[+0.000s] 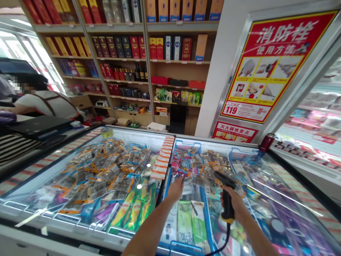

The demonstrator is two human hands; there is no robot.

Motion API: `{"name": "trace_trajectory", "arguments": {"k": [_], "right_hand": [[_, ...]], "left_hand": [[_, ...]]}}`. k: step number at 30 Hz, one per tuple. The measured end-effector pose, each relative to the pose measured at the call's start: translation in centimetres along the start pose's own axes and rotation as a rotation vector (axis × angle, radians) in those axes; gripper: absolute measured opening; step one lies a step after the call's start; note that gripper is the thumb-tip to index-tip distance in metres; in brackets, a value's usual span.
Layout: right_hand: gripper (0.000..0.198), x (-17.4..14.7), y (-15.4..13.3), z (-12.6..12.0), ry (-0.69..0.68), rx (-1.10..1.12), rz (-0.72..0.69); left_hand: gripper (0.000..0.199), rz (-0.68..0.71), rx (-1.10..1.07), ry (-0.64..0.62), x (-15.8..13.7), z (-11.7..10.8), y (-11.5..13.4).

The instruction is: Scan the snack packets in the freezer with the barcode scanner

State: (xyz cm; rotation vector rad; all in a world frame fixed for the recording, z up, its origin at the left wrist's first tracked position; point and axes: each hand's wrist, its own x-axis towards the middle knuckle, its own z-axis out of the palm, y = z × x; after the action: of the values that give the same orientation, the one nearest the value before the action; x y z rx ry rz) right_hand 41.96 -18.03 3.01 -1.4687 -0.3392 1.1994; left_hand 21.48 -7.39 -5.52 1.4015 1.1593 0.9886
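Observation:
My right hand [234,201] is wrapped round the handle of a black and yellow barcode scanner [225,179], and its cord [225,243] hangs down toward me. The scanner is above the right part of the chest freezer [160,251], among packets in blue wire baskets. My left hand [175,188] reaches over the middle basket with its fingers close together, beside small pink and blue packets [183,163]. Whatever those fingertips hold is too small or hidden to make out. Below that hand lie green and white ice-cream packs [184,217].
Many brown packets [106,163] and yellow corn-shaped packs [134,209] fill the freezer's left part. Striped labels [163,158] run along the divider. A dark red tumbler [267,142] stands at the back right corner. Another person [50,103] is at the counter on the left.

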Motion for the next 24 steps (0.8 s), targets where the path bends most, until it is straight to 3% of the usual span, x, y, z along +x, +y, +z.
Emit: {"name": "trace_trajectory", "arguments": {"k": [5,10,13,16,20,24], "right_hand": [[0.022,-1.0,-0.3,4.0,-0.131,-0.056,0.003],[0.019,-2.9,-0.5,8.6,-0.251,-0.041,0.040],[0.021,-4.2,-0.5,11.1,-0.329,-0.075,0.047],[0.024,-5.2,-0.7,12.8,-0.387,-0.093,0.027],[0.024,-5.8,-1.0,13.8,-0.396,-0.093,0.008],[0.018,-5.6,-0.4,13.8,-0.359,-0.105,0.024]], "left_hand": [[0.009,-0.337,-0.352,0.147,2.4,-4.8,2.6],[0.009,-0.341,-0.634,0.207,2.9,-8.5,3.8],[0.009,-0.299,-0.656,0.240,2.9,-10.1,4.0],[0.017,-0.320,-0.522,0.246,2.7,-12.2,4.5],[0.019,-0.365,-0.089,0.185,2.3,-15.9,5.1],[0.007,-0.299,0.252,-0.054,2.3,-17.8,5.1]]}}
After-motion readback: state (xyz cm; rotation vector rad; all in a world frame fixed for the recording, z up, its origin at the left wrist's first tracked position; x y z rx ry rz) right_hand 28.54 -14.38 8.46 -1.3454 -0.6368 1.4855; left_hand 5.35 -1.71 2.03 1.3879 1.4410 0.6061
